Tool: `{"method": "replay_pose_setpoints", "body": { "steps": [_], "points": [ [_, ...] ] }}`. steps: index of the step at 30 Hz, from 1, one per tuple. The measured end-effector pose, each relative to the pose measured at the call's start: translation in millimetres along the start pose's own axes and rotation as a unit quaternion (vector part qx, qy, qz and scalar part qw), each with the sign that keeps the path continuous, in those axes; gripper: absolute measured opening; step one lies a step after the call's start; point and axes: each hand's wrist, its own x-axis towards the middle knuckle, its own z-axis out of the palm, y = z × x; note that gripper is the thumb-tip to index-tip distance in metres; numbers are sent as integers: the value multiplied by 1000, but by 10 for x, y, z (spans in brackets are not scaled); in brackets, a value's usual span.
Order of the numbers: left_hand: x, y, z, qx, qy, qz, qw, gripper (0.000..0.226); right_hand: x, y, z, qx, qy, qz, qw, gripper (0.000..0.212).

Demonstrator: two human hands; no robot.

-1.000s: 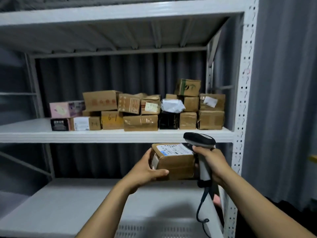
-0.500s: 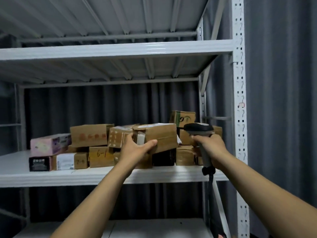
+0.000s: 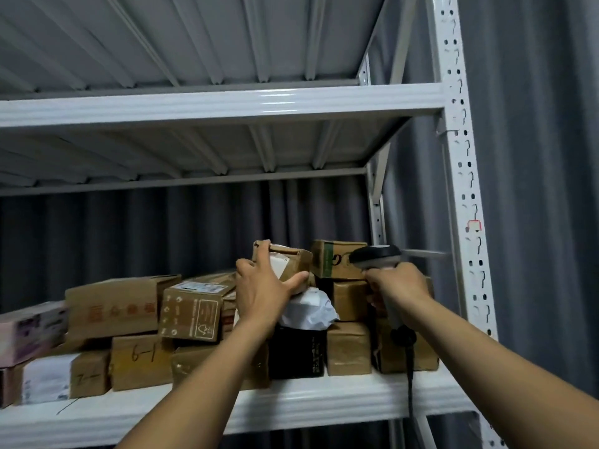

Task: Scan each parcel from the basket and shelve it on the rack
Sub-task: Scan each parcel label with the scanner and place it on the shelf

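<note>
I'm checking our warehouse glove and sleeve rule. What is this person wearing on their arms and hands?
Nothing that shows. The left hand and right hand are bare: no gloves, and no ring is visible. The left forearm and right forearm are uncovered to the picture's edge, with no sleeve, watch or wristband in view.

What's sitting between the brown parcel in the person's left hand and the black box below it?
A crumpled white bag, seen in the head view, lies on the black box, just under the held parcel.
</note>
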Motion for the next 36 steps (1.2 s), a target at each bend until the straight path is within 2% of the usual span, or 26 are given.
{"method": "replay_pose_setpoints", "body": {
  "steps": [3, 8, 12, 18, 22, 24, 26, 28, 32, 36],
  "points": [
    [48, 8, 170, 7, -24, 2, 1000, 91, 47, 59, 37, 8, -6, 8, 1000, 23],
    [113, 9, 316, 38, -46, 53, 997, 73, 77, 108, 81, -4, -15, 10, 1000, 22],
    [199, 40, 365, 54, -68, 51, 995, 65, 35, 48, 70, -11, -39, 13, 999, 24],
    [239, 52, 374, 108, -107, 54, 987, 61, -115, -5, 54, -51, -65, -4, 997, 20],
    [122, -8, 180, 132, -100, 59, 984, 63, -276, 9, -4, -68, -78, -8, 995, 17],
    [87, -13, 95, 131, -89, 70, 985, 64, -329, -8, -49, -78, -77, -14, 994, 20],
    [25, -24, -27, 126, -82, 77, 986, 63, -384, -18, -94, -79, -77, -24, 994, 33],
    [-220, -108, -176, 118, -91, 77, 986, 61, -592, 45, -141, -91, -87, -26, 992, 42],
    [-875, -344, -337, 140, -105, 72, 982, 58, -1160, 288, -207, -70, -134, -14, 988, 21],
    [-1569, -629, -346, 160, -158, 69, 972, 59, -1703, 658, -225, -65, -189, 16, 980, 13]
  ]
}}
